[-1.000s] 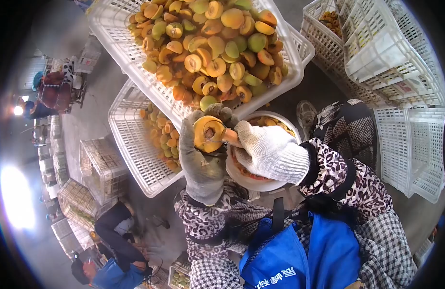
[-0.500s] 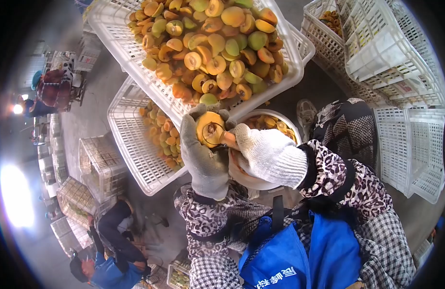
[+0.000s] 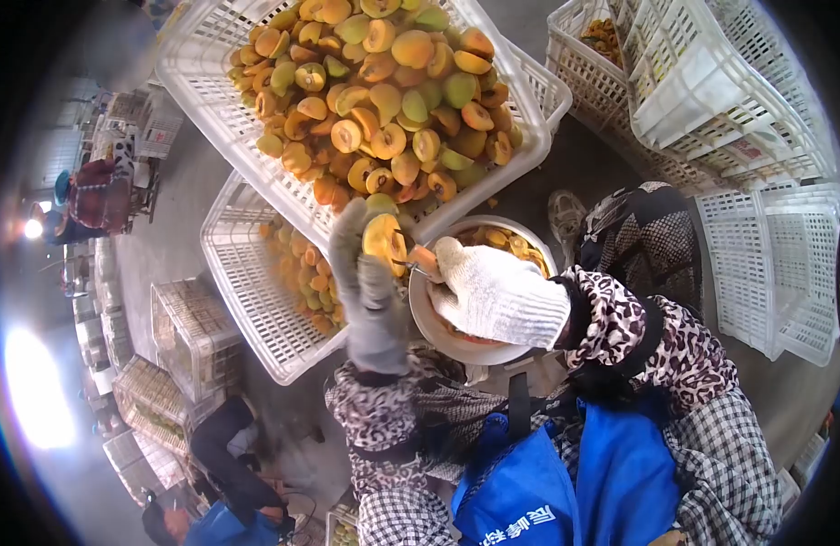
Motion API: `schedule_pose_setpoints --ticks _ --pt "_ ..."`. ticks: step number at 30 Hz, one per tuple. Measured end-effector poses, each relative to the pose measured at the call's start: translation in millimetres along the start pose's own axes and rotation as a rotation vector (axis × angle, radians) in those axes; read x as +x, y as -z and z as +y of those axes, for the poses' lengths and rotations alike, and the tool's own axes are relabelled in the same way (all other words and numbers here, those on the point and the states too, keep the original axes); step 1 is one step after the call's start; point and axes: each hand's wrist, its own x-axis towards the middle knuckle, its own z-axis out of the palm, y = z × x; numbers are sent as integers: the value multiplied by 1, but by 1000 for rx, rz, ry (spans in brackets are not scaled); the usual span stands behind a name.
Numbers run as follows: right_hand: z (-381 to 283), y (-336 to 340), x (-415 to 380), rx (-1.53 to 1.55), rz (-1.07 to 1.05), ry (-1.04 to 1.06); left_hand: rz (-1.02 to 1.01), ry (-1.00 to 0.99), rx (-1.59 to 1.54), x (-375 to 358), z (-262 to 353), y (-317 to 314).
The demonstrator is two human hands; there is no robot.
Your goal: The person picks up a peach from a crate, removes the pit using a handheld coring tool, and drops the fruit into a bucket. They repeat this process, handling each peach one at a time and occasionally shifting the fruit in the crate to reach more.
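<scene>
My left hand, in a grey glove and partly blurred, holds a yellow peach half with its cut side turned to the right. A white knitted glove covers my right hand, which is closed around the short wooden handle of a pitting tool. The tool's thin metal end is at the cut face of the peach half. Under my right hand stands a white bucket with orange fruit pieces in it. Just beyond my hands, a white plastic crate is heaped with peach halves, orange and greenish.
A second white crate with more fruit sits lower left. Stacked white crates and nested crates stand at the right. A person in blue sits at lower left, and another person is farther back.
The peach half has turned from facing me to facing right, and my left hand has shifted slightly left. The tool, previously over the cut face, is now at its right edge.
</scene>
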Motion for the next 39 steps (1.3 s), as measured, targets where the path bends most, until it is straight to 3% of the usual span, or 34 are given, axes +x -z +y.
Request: schedule_pose_setpoints --ticks 2,3,4,6,7,8,10,11,12,14,15,16,18,19,21,22,23,24,27,28,30,31,32,34,37,39 --pt "0 1 -1 -24 46 281 -79 -594 180 12 -34 7" --pt "-4 1 1 80 -7 224 61 -509 108 11 -34 1" --pt "-7 4 4 89 -7 224 61 -505 117 10 -29 3" --pt "-8 11 11 930 -574 -358 243 -15 -93 5 -10 5" --pt "-5 10 12 975 -684 -416 386 142 -175 6 3 -6" --pt "-5 7 10 976 -686 -421 389 146 -175 7 4 -3" --pt "-6 -2 5 376 -288 -129 229 315 -189 10 11 2" --pt "-8 -10 0 -7 -156 -63 254 346 -120 9 13 -2" --pt "-6 -8 1 -10 -163 -66 259 350 -125 11 10 0" --pt "2 2 9 539 -479 -291 297 507 -137 16 5 5" --pt "7 4 11 788 -638 -363 322 470 -118 14 10 -2" --pt "4 1 8 792 -632 -365 317 473 -115 14 10 -1" --pt "-8 -4 5 138 -320 -262 232 397 -13 14 9 1" --pt "-9 -3 5 137 -325 -260 237 397 -15 14 3 4" --pt "-9 1 11 284 -468 -338 183 204 253 16 -17 17" --pt "-8 3 14 358 -536 -375 184 202 257 16 -22 23" --pt "6 -4 16 639 -701 -401 211 212 253 18 -26 28" --pt "1 -3 17 641 -696 -397 236 223 249 19 -23 26" --pt "-27 4 12 178 -409 -276 395 355 16 17 -14 12" --pt "-26 3 12 179 -407 -276 393 355 17 17 -14 11" --pt "-16 -3 15 320 -475 -319 410 338 39 15 -12 9" --pt "-6 -11 22 655 -556 -296 407 338 43 14 -11 9" --pt "7 -8 22 766 -758 -495 400 392 -50 13 -9 9" --pt "6 -3 20 1011 -772 -529 392 437 -148 15 -4 8" --pt "17 -5 22 1033 -881 -632 376 577 -319 12 2 11" --pt "21 -7 20 1025 -890 -539 248 582 -501 4 2 19"
